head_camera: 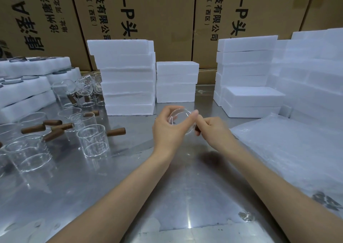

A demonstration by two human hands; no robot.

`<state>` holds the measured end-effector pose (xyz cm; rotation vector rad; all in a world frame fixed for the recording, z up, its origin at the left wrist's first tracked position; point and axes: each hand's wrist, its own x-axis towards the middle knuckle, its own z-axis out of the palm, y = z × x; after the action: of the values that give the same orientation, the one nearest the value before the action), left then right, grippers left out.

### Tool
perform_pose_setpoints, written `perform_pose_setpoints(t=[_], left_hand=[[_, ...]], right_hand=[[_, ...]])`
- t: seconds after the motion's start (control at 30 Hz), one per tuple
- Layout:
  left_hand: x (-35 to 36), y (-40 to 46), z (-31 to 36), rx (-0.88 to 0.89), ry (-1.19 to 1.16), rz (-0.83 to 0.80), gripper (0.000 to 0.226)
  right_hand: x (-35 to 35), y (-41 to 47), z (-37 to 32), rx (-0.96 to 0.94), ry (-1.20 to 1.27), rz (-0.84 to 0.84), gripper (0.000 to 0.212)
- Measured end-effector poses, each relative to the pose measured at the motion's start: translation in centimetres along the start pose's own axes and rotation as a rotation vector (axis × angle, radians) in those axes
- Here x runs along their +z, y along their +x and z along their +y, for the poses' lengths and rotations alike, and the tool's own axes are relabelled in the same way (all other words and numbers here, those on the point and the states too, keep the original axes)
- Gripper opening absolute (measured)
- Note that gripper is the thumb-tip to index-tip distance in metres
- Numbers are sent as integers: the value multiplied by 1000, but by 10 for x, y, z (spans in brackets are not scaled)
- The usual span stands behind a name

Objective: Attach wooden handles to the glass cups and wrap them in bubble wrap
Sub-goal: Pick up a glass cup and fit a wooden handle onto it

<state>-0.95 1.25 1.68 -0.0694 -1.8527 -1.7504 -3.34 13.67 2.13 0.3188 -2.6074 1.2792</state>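
Above the middle of the metal table (167, 196), my left hand (168, 129) grips a clear glass cup (181, 119) tipped on its side. My right hand (213, 129) pinches a dark wooden handle (197, 128) at the cup's right side; most of the handle is hidden by my fingers. On the left stand several glass cups (93, 140) with wooden handles (116, 131) fitted. A stack of bubble wrap sheets (289, 149) lies on the right.
White foam boxes are stacked at the back middle (128, 77), beside them (177, 82) and on the right (248, 75). Foam trays (27, 86) sit at the far left. Brown cartons (148, 19) form a wall behind the table.
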Motion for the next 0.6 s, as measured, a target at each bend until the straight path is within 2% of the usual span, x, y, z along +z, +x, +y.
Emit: perform_pose_setpoints(t=[0.07, 0.17, 0.3, 0.37, 0.43, 0.6], left_hand=[[-1, 1, 3, -75, -79, 25, 20], [-5, 4, 6, -299, -187, 22, 15], [-16, 12, 9, -469, -307, -170, 12], [-21, 16, 11, -496, -369, -290, 9], [-26, 19, 13, -500, -429, -397, 16], [-27, 19, 17, -354, -476, -524, 33]], right_hand=[[1, 0, 0, 2, -21, 1, 53], [0, 0, 0, 13, -7, -20, 52], [-7, 0, 0, 89, 39, -44, 51], [-13, 1, -1, 147, 93, -82, 48], [-20, 2, -2, 208, 175, -136, 44], [-27, 1, -4, 278, 352, -215, 44]])
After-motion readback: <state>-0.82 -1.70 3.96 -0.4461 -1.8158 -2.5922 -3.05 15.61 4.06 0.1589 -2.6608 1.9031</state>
